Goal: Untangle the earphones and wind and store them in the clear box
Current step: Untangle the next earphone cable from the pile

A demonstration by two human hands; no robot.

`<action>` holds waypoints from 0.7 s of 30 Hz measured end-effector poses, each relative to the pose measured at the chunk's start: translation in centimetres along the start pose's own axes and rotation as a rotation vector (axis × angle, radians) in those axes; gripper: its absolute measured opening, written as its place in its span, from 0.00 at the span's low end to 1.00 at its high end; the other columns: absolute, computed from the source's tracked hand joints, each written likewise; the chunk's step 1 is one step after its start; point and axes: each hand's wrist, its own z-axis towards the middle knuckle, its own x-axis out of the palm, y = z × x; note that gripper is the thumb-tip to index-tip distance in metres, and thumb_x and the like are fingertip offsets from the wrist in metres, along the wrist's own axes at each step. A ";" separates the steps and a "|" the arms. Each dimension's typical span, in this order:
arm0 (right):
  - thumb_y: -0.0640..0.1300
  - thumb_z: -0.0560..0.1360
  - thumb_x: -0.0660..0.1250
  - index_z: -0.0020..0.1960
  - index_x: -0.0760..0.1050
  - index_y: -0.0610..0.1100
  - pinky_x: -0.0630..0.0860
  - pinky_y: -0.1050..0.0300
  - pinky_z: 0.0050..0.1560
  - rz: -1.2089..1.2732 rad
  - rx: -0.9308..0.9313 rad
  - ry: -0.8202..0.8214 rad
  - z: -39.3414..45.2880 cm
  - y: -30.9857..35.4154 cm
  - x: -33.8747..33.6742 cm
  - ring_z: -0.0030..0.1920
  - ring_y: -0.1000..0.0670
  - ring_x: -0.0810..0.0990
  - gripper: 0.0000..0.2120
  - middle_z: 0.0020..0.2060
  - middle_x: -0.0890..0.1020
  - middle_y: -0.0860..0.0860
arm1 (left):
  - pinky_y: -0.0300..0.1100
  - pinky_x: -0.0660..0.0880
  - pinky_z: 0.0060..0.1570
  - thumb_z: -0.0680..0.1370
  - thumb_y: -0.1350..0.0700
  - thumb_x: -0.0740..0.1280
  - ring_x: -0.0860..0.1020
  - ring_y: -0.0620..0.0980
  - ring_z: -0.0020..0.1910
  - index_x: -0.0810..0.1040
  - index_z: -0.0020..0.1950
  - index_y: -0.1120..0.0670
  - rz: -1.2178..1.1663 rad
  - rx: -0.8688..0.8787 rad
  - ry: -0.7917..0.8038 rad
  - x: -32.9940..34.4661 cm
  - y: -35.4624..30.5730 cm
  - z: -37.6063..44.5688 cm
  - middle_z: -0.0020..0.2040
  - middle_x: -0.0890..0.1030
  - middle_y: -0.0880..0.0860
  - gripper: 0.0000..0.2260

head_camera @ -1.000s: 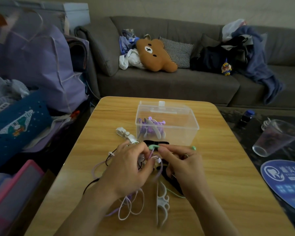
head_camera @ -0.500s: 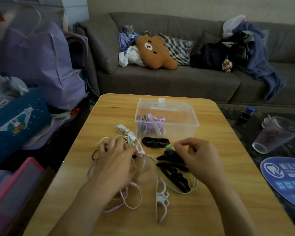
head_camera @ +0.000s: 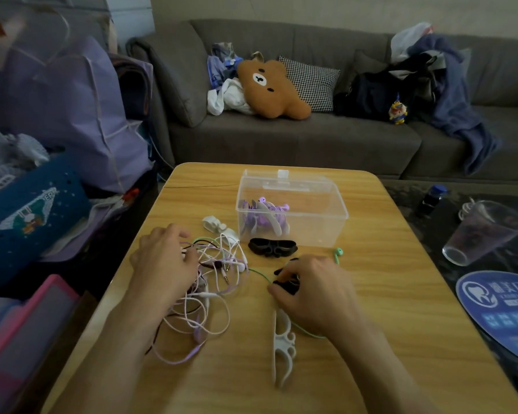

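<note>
A tangle of white, purple and dark earphone cables lies on the wooden table. My left hand rests on the tangle's left side, fingers loosely bent over the cables. A green earphone lies by the clear box; its green cable runs under my right hand. That hand pinches a black winder between fingers and thumb. The open box holds purple earphones wound on a pale winder.
Another black winder lies in front of the box. A long white winder lies near my right wrist, and a small white one left of the box. A plastic cup lies at the right, a sofa beyond.
My hands have drawn apart. The left moved left onto the tangle. The right moved right and down onto the black winder, and the green earbud now lies on the table.
</note>
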 end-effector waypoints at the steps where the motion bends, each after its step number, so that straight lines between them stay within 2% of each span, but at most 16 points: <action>1: 0.60 0.75 0.69 0.55 0.83 0.54 0.69 0.63 0.38 -0.002 -0.019 -0.015 0.3 0.3 0.1 0.46 0.57 0.79 0.14 0.51 0.83 0.58 | 0.55 0.71 0.60 0.76 0.55 0.69 0.71 0.58 0.64 0.74 0.65 0.50 -0.054 0.025 0.036 0.0 -0.4 -0.3 0.62 0.76 0.54 0.17; 3: 0.58 0.76 0.68 0.53 0.82 0.52 0.71 0.59 0.41 -0.030 -0.058 0.010 1.0 1.0 0.6 0.46 0.53 0.79 0.12 0.48 0.81 0.54 | 0.55 0.67 0.66 0.74 0.56 0.69 0.67 0.55 0.67 0.72 0.67 0.48 -0.168 0.071 0.099 -0.3 -1.5 -1.4 0.64 0.74 0.52 0.21; 5: 0.55 0.78 0.66 0.43 0.77 0.47 0.69 0.55 0.40 -0.124 -0.064 0.079 1.8 1.5 1.6 0.42 0.49 0.76 0.13 0.39 0.76 0.52 | 0.54 0.63 0.67 0.70 0.56 0.66 0.67 0.51 0.65 0.75 0.63 0.48 -0.186 0.247 -0.035 -0.3 -2.6 -2.8 0.61 0.75 0.49 0.21; 7: 0.50 0.80 0.64 0.37 0.70 0.46 0.65 0.55 0.40 -0.196 -0.033 0.085 2.2 1.7 2.8 0.38 0.47 0.71 0.15 0.33 0.71 0.51 | 0.53 0.63 0.65 0.66 0.59 0.64 0.70 0.49 0.60 0.79 0.55 0.51 -0.224 0.446 -0.195 0.1 -3.7 -4.3 0.55 0.77 0.48 0.18; 8: 0.46 0.80 0.64 0.36 0.69 0.46 0.64 0.55 0.40 -0.221 -0.022 0.069 2.4 1.7 3.2 0.37 0.47 0.71 0.14 0.33 0.70 0.51 | 0.51 0.66 0.63 0.66 0.61 0.64 0.71 0.48 0.58 0.79 0.52 0.52 -0.280 0.519 -0.207 0.6 -4.1 -5.0 0.53 0.77 0.48 0.16; 10: 0.41 0.79 0.63 0.39 0.71 0.46 0.64 0.55 0.40 -0.201 -0.009 0.044 2.6 1.4 3.4 0.38 0.47 0.73 0.10 0.36 0.74 0.50 | 0.46 0.70 0.59 0.69 0.65 0.64 0.73 0.47 0.55 0.79 0.52 0.54 -0.375 0.581 -0.129 1.7 -4.9 -5.8 0.51 0.76 0.47 0.14; 13: 0.41 0.80 0.60 0.46 0.75 0.44 0.69 0.55 0.42 -0.122 -0.050 0.026 2.3 0.9 2.8 0.42 0.47 0.79 0.07 0.42 0.80 0.49 | 0.42 0.72 0.61 0.74 0.66 0.63 0.72 0.42 0.58 0.74 0.63 0.52 -0.401 0.539 -0.019 3.2 -4.8 -5.7 0.55 0.71 0.42 0.19; 15: 0.43 0.83 0.58 0.48 0.74 0.45 0.75 0.52 0.43 0.068 -0.050 -0.028 1.8 0.7 2.3 0.40 0.48 0.79 0.08 0.41 0.81 0.51 | 0.42 0.69 0.68 0.78 0.66 0.62 0.69 0.41 0.65 0.68 0.72 0.51 -0.386 0.527 0.039 3.6 -4.6 -5.4 0.63 0.72 0.44 0.23; 17: 0.45 0.84 0.59 0.46 0.72 0.49 0.74 0.57 0.36 0.421 0.009 -0.121 1.3 0.5 1.5 0.34 0.54 0.78 0.08 0.34 0.80 0.56 | 0.46 0.64 0.73 0.81 0.61 0.63 0.66 0.41 0.70 0.63 0.76 0.48 -0.393 0.535 0.083 3.6 -4.6 -5.2 0.68 0.73 0.47 0.25; 19: 0.45 0.84 0.58 0.46 0.71 0.50 0.69 0.65 0.31 0.703 -0.014 -0.248 0.6 0.3 0.3 0.31 0.58 0.75 0.09 0.32 0.78 0.59 | 0.52 0.58 0.76 0.82 0.54 0.63 0.65 0.34 0.63 0.67 0.74 0.48 -0.363 0.551 0.088 3.5 -4.7 -5.0 0.61 0.77 0.45 0.20; 21: 0.45 0.85 0.55 0.47 0.71 0.47 0.67 0.65 0.31 0.859 -0.063 -0.365 -0.1 -0.2 -0.5 0.31 0.58 0.72 0.10 0.33 0.76 0.59 | 0.57 0.58 0.75 0.81 0.50 0.62 0.68 0.35 0.52 0.76 0.63 0.47 -0.314 0.598 0.025 3.6 -4.7 -4.7 0.49 0.77 0.40 0.11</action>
